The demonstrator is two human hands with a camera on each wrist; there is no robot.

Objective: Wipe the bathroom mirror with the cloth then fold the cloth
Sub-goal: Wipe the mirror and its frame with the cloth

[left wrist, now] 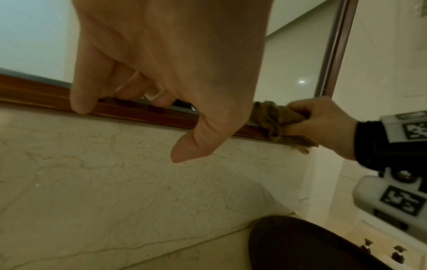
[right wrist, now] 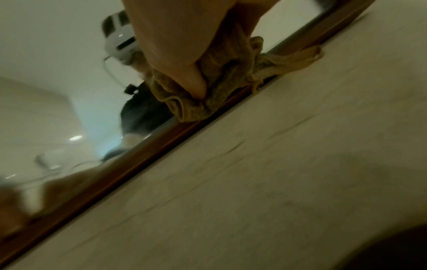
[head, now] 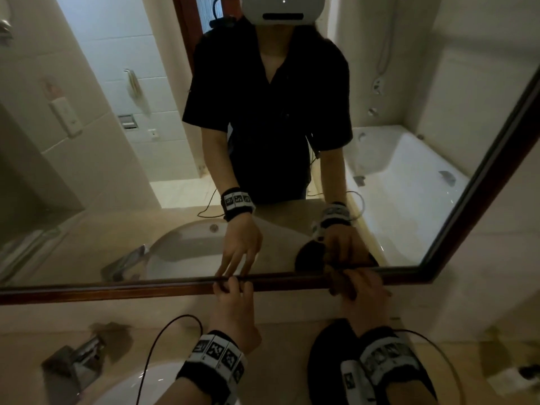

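Observation:
The mirror [head: 117, 141] fills the wall above the counter, inside a dark wooden frame [head: 146, 287]. My right hand [head: 362, 287] grips a bunched brown cloth [head: 339, 285] and presses it onto the bottom rail of the frame, near the lower right corner. In the right wrist view the cloth [right wrist: 226, 73] is crumpled under my thumb, and a loose end trails along the rail. My left hand [head: 230, 293] holds nothing; its fingertips [left wrist: 80, 104] rest on the same rail, a hand's width left of the cloth [left wrist: 272, 118].
A chrome faucet [head: 76, 363] and a white basin [head: 125, 387] lie at the lower left of the marble counter. A dark round object [head: 324, 366] sits under my right wrist. Small items [head: 514, 375] stand at the counter's right end. Sensor cables hang from both wrists.

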